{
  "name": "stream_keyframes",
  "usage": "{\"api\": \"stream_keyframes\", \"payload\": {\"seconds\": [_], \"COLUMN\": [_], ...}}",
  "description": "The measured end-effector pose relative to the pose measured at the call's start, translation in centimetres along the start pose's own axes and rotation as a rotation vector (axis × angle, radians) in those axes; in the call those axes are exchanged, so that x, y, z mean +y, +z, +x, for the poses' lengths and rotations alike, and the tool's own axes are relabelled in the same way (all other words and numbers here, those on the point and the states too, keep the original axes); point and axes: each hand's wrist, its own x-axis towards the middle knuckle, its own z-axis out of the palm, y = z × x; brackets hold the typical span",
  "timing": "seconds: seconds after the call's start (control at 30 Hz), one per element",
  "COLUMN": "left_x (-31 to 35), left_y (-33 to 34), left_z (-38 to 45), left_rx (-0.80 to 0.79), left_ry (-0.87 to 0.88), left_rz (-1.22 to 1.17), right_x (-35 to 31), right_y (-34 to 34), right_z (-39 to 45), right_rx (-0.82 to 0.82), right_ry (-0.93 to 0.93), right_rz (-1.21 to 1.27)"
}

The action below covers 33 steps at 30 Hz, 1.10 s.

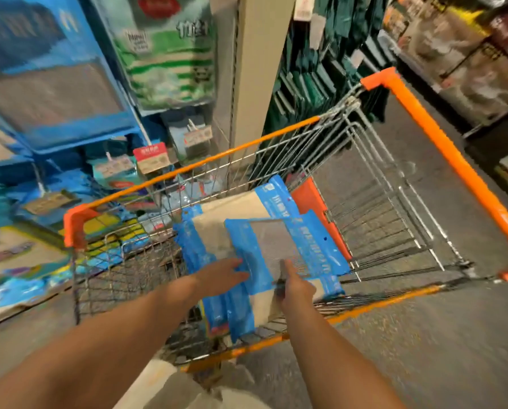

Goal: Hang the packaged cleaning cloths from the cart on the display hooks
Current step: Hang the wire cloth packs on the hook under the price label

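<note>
Both hands in cart [418, 101]: left hand [221, 274] fingers straight, flat on top cloth pack [279, 246]; right hand [294, 286] forefinger extended onto pack, other fingers blurred, cannot tell.

The cart [441, 160] sits in the middle, with its far corner up at 1 o'clock. Inside it, at its near left part, lies a stack of packaged cleaning cloths [217, 231]. One pack [279, 249] lies on top of the stack. The left hand [220, 276] rests on that pack's left edge, and the right hand [294, 287] touches its near edge. Shelves with goods [51, 93] stand to the left of the cart, from 9 to 11 o'clock. A post [258, 69] stands behind the cart at 12 o'clock. Hanging packs [320, 75] are just right of the post. More shelves [465, 54] are at 2 o'clock, across the floor [424, 349].
</note>
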Motion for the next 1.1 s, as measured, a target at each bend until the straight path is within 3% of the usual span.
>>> {"api": "stream_keyframes", "payload": {"seconds": [0.17, 0.27, 0.37, 0.47, 0.53, 0.63, 0.73, 0.83, 0.9, 1.0, 1.1], "left_x": [-1.3, -1.9, -3.2, -4.4, -5.2, -6.0, -7.0, -7.7, -7.0, -6.4, -5.9], "left_y": [-0.3, -0.8, -2.8, -6.3, -8.7, -11.9, -14.9, -17.2, -18.4, -20.8, -23.4], "left_z": [-0.3, -0.7, -1.2, -2.6, -4.1, -6.6, -9.1, -11.4, -12.8, -14.5, -16.8], "left_rx": [-0.002, 0.061, 0.219, 0.399, 0.403, 0.411, 0.607, 0.563, 0.554, 0.727, 0.802], "left_ry": [0.0, -0.046, -0.06, -0.015, 0.038, 0.107, 0.158, 0.163, 0.221, 0.319, 0.363], "left_rz": [-0.03, -0.125, -0.33, -0.721, -0.875, -0.926, -0.842, -0.871, -0.868, -0.887, -0.875], "right_x": [-2.2, -3.1, -4.0, -5.5, -6.8, -9.1, -11.4, -12.6, -13.2, -14.1, -16.4], "right_y": [-0.3, -0.1, 0.8, 0.9, 0.7, 1.3, 2.9, 5.3, 6.6, 8.6, 10.5], "right_z": [-2.8, -3.6, -6.5, -10.1, -12.7, -15.1, -16.6, -17.8, -19.6, -23.1, -26.1], "right_rx": [-0.026, -0.135, -0.379, -0.648, -0.81, -0.964, -1.095, -1.222, -1.269, -1.309, -1.282], "right_ry": [0.125, 0.138, 0.075, 0.046, -0.01, -0.12, -0.176, -0.292, -0.387, -0.476, -0.59], "right_rz": [-0.065, 0.087, 0.23, 0.254, 0.205, 0.107, 0.001, -0.242, -0.446, -0.681, -0.651]}}
